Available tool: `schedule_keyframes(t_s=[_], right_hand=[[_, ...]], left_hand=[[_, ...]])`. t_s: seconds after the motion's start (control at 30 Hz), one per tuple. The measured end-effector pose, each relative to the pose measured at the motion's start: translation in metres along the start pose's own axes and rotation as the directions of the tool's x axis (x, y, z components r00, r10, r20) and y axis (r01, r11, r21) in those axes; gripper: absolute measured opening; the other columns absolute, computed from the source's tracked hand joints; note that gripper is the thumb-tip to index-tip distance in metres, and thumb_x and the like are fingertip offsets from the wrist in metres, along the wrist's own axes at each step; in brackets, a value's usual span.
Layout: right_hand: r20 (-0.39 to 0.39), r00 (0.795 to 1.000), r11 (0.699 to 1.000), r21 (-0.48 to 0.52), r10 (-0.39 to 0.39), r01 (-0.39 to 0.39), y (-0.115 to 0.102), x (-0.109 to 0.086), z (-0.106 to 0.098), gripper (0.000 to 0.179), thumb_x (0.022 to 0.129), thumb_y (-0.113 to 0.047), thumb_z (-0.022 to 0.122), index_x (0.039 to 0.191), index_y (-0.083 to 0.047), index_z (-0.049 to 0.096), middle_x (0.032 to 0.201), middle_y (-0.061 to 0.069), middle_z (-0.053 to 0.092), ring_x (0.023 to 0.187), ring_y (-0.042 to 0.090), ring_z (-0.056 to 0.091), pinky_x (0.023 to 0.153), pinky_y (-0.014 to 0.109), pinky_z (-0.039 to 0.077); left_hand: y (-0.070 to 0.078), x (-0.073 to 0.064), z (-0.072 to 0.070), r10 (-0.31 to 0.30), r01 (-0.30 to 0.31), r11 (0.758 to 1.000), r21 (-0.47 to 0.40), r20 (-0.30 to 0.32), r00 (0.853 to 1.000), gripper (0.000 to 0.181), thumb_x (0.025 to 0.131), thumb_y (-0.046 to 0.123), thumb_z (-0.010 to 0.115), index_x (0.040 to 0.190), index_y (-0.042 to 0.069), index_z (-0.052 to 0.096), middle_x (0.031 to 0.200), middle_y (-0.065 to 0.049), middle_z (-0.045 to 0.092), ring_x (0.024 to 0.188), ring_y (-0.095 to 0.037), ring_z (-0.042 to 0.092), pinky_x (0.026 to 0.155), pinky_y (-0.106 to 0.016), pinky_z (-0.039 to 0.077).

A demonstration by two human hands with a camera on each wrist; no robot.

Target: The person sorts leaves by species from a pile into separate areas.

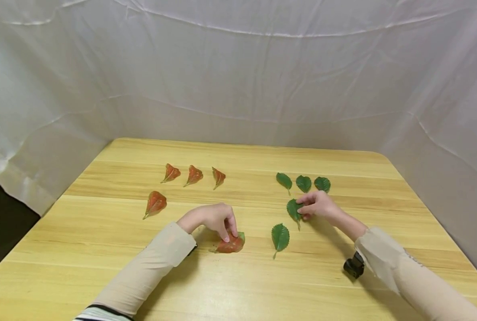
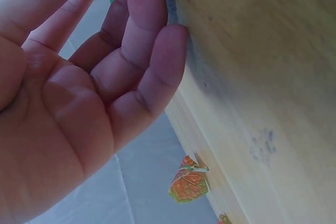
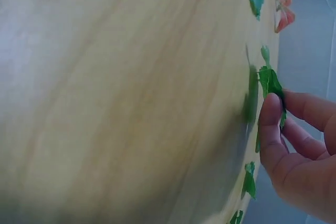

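Note:
My left hand [image 1: 218,218] reaches down to a red leaf [image 1: 231,244] with a green edge, its thumb and fingertips pinching it near the table. In the left wrist view the palm and curled fingers [image 2: 139,51] show, while most of that leaf is hidden. Between the thumb and fingers of my right hand [image 1: 317,205] is a green leaf [image 1: 293,209] with a toothed edge. The right wrist view shows this pinched leaf [image 3: 272,83] lifted just off the wood. Another green leaf [image 1: 280,237] lies between the two hands.
Three red leaves, the middle one [image 1: 193,175] among them, form a row at the back left. A fourth red leaf [image 1: 156,203] lies in front. Three green leaves [image 1: 303,183] line up at the back right. Pale cloth [image 1: 254,80] hangs behind the wooden table [image 1: 238,290].

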State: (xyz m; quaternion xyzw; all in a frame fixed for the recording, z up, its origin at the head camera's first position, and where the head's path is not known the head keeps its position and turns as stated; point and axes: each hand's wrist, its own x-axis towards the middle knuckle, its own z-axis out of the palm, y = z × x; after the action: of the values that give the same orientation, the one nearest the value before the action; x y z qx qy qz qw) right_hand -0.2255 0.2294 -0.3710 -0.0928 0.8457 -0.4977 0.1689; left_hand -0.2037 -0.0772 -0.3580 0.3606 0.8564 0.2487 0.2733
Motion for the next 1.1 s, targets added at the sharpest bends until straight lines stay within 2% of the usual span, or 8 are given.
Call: schedule_keyframes(t_s=[0.13, 0.37, 0.53, 0.83, 1.1], right_hand=[[0.000, 1.000, 0.999, -0.035, 0.009, -0.009, 0.003, 0.000, 0.001, 0.031, 0.079, 0.007, 0.061, 0.106, 0.019, 0.053, 0.073, 0.009, 0.059, 0.057, 0.016, 0.058, 0.059, 0.030, 0.051], [-0.002, 1.000, 0.997, -0.077, -0.018, 0.018, 0.008, 0.000, 0.001, 0.030, 0.077, 0.008, 0.062, 0.105, 0.019, 0.055, 0.059, 0.005, 0.053, 0.052, 0.017, 0.056, 0.054, 0.029, 0.050], [0.013, 1.000, 0.998, -0.052, -0.021, 0.022, 0.009, 0.000, 0.000, 0.031, 0.079, 0.007, 0.061, 0.107, 0.018, 0.054, 0.061, 0.009, 0.057, 0.052, 0.017, 0.055, 0.053, 0.031, 0.050], [-0.037, 0.998, 0.990, -0.135, -0.047, 0.042, -0.003, -0.006, 0.001, 0.028, 0.082, -0.004, 0.063, 0.104, 0.012, 0.060, 0.062, 0.012, 0.056, 0.049, 0.015, 0.051, 0.048, 0.029, 0.047], [-0.003, 0.995, 0.986, -0.137, -0.099, 0.098, -0.013, -0.014, 0.012, 0.029, 0.080, -0.003, 0.064, 0.104, 0.012, 0.059, 0.069, 0.016, 0.057, 0.050, 0.018, 0.055, 0.048, 0.031, 0.049]], left_hand=[[0.001, 0.000, 0.000, -0.009, 0.009, 1.000, 0.000, -0.001, 1.000, 0.013, 0.069, -0.001, 0.074, 0.080, 0.005, 0.072, 0.071, 0.004, 0.064, 0.055, -0.004, 0.039, 0.051, -0.016, 0.035], [0.001, 0.000, 0.000, -0.011, 0.011, 1.000, 0.003, -0.002, 1.000, 0.013, 0.069, -0.001, 0.074, 0.081, 0.005, 0.073, 0.072, 0.004, 0.065, 0.056, -0.004, 0.041, 0.052, -0.016, 0.036], [0.001, 0.000, 0.000, -0.017, 0.017, 1.000, 0.003, -0.001, 1.000, 0.013, 0.069, 0.000, 0.074, 0.081, 0.005, 0.073, 0.073, 0.004, 0.065, 0.057, -0.004, 0.042, 0.053, -0.016, 0.037], [0.003, -0.001, 0.001, -0.017, 0.017, 1.000, -0.004, -0.002, 1.000, 0.014, 0.069, 0.000, 0.074, 0.081, 0.004, 0.072, 0.073, 0.003, 0.065, 0.056, -0.004, 0.041, 0.053, -0.017, 0.036], [0.003, -0.002, 0.000, -0.014, 0.014, 1.000, 0.000, 0.001, 1.000, 0.014, 0.069, 0.000, 0.074, 0.082, 0.004, 0.072, 0.074, 0.003, 0.065, 0.056, -0.004, 0.041, 0.052, -0.016, 0.036]])
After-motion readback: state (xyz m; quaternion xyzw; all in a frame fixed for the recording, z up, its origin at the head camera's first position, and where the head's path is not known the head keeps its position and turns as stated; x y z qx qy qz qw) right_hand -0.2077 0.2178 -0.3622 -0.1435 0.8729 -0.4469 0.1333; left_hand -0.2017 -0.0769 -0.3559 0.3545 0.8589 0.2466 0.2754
